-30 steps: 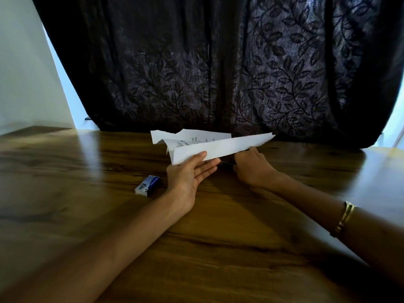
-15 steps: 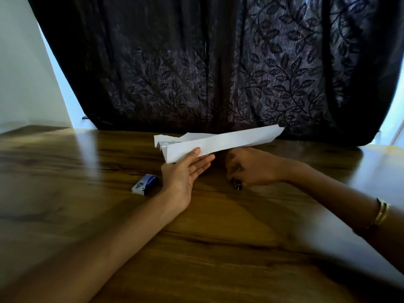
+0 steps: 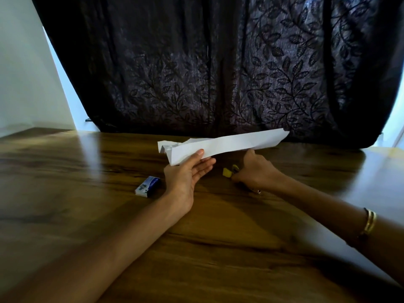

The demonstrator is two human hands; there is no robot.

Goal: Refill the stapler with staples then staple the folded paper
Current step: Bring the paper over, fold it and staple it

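Folded paper [image 3: 220,145]: long axis left-right, near end pinched under the left hand [image 3: 188,173] thumb, fingers extended, far end above the right hand [image 3: 254,169], which curls round the yellow stapler [image 3: 227,172] just below the strip, likeliest hand for stapling.

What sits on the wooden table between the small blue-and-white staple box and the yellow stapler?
In the head view, the left hand, holding the folded white paper, lies between the staple box and the yellow stapler gripped by the right hand.
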